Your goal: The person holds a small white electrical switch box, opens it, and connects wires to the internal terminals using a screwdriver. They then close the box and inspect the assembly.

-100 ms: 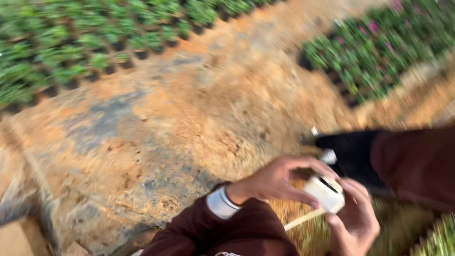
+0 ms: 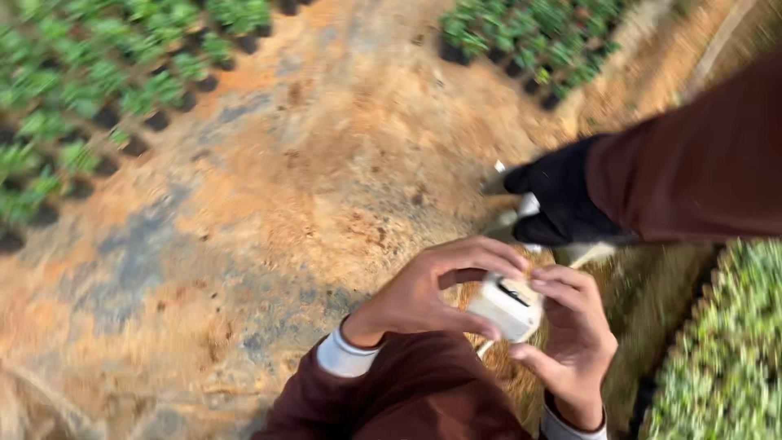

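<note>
Over bare orange dirt [image 2: 269, 204], between beds of potted seedlings [image 2: 90, 90], both hands meet low in the head view.

Left hand [image 2: 432, 289]: fingers arched over the top of a small white box [image 2: 509, 305], thumb pressed under its near edge. Grasping.
Right hand [image 2: 570, 342]: fingers wrapped round the box's far end, thumb on top near a dark slot. Grasping.
Box is thus held between the two hands, in the air, above a patch of dry straw [image 2: 505, 358]. Nothing else touches it that I can see.

Handling, judged from looks only: box is small enough to sit inside a fingertip pinch, so probably light. Corners rounded, surface smooth and pale, likely hard plastic: stiff, a little slippery with dusty fingers. Best hold seems to be across the short sides, as now, keeping clear of the slot face. A drop onto dirt would likely dirty it more than break it, but cannot tell what is inside.

Surroundings: maroon sleeves with white cuffs [image 2: 346, 354] on both wrists. A dark shoe [image 2: 562, 200] and maroon trouser leg [image 2: 692, 155] sit just beyond the hands. More green plants [image 2: 725, 358] at lower right, another bed [image 2: 538, 41] at top. Picture is motion-blurred; fine detail on the box not readable.
</note>
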